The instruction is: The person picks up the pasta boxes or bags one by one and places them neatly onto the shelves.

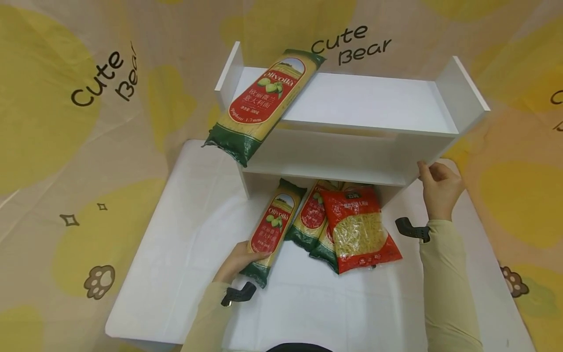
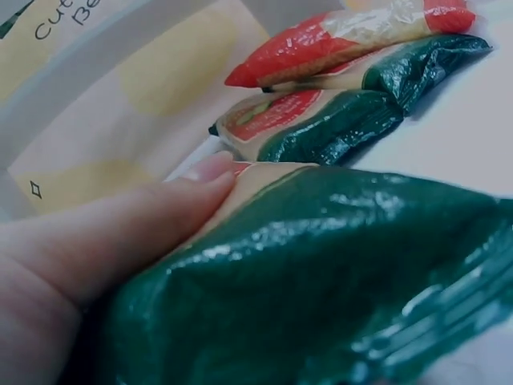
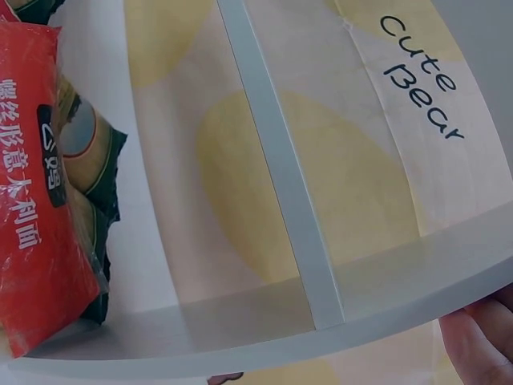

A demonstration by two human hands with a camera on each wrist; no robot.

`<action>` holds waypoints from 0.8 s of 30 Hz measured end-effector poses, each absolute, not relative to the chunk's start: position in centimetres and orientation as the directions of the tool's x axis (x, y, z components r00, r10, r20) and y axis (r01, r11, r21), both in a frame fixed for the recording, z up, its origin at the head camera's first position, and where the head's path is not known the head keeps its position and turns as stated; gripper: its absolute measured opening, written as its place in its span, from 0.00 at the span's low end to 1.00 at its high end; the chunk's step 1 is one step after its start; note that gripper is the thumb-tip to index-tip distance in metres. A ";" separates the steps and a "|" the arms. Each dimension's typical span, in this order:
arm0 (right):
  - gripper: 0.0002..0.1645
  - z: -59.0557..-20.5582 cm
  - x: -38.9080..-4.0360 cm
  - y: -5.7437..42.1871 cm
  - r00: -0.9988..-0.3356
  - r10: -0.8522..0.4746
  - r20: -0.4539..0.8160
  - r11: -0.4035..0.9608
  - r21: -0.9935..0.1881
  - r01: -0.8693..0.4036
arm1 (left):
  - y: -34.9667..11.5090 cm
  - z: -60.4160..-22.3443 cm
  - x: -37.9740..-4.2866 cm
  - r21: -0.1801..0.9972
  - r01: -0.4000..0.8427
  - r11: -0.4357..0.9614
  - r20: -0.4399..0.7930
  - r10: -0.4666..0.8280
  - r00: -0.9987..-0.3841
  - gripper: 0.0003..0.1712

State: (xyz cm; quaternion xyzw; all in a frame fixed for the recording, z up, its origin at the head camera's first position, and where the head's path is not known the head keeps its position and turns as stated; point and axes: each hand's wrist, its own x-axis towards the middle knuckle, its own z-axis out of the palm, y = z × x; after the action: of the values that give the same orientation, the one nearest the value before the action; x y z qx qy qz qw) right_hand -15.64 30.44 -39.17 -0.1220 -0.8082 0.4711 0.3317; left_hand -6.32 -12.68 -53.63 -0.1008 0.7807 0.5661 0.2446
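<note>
My left hand (image 1: 236,260) grips a green-ended spaghetti pack (image 1: 273,222) near its lower end, thumb across the front. In the left wrist view the thumb lies over the pack's green end (image 2: 321,249). My right hand (image 1: 442,191) pinches the front edge of the right side panel of a white shelf (image 1: 365,105); its fingertips (image 3: 473,345) show at that panel in the right wrist view. Beside the held pack, two more spaghetti packs (image 1: 310,215) lie under the shelf's front. A red bag of spiral pasta (image 1: 358,230) lies partly over them.
Another spaghetti pack (image 1: 268,98) lies slanted on the shelf's top level at the left, its lower end jutting past the front edge. The shelf stands on a white table (image 1: 176,254). Patterned yellow cloth (image 1: 132,122) hangs behind and around.
</note>
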 end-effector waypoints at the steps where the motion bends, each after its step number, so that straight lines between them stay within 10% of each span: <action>1: 0.20 -39.2 -15.6 30.5 -0.752 0.507 0.422 0.531 -0.840 -0.113 | -12.8 -53.6 -6.3 0.839 -0.424 0.343 -0.488 0.125 -0.864 0.27; 24: 0.19 -39.3 -15.7 30.5 -0.751 0.496 0.435 0.549 -0.828 -0.117 | -16.2 -49.2 -3.8 0.835 -0.393 0.385 -0.478 0.154 -0.865 0.29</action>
State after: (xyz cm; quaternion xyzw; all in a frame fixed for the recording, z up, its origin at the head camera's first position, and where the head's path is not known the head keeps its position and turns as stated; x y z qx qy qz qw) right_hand -15.74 30.55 -39.27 -0.1164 -0.8146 0.4604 0.3329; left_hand -3.78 -16.24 -49.16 -0.0755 0.7940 0.5495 0.2488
